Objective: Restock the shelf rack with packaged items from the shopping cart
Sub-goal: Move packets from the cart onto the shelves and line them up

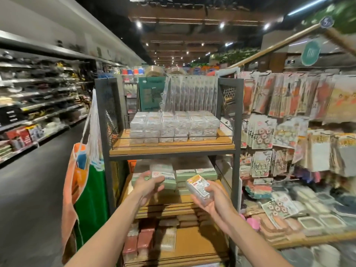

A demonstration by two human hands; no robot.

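Holding step: placement of one packaged item (pixel 197 186), a clear box with a yellow-and-red label, clasped in the right hand (pixel 209 197) with fingers curled under and round it. The item sits just in front of the shelf rack (pixel 238 116), level with its middle shelf (pixel 167 210), toward the rack's right side; not yet set down. Left hand (pixel 148 186) is extended to the same shelf on the rack's left side, thumb up and fingers loosely curved at the edge of the pale green packs (pixel 185 175) stacked there. Blur prevents telling whether it touches or pinches a pack, or merely hovers. Hands are apart, one at each side of the shelf front. Rack top tier carries clear boxes (pixel 173 126) in tight rows; lowest visible tier carries brownish and reddish packs (pixel 142 241). Cloth bags (pixel 84 189) hang off the rack's left side; carded goods (pixel 289 105) hang on a display to its right. Shopping cart not in view. Judgement: early-to-mid restock, one unit in transit. Bare wood shows at the middle shelf's front, ahead of the green stacks. Next move likely calls for carrying the item forward over the low front rail, label outward, and seating it flat in that gap without knocking the green packs; the left hand may steady or square those.
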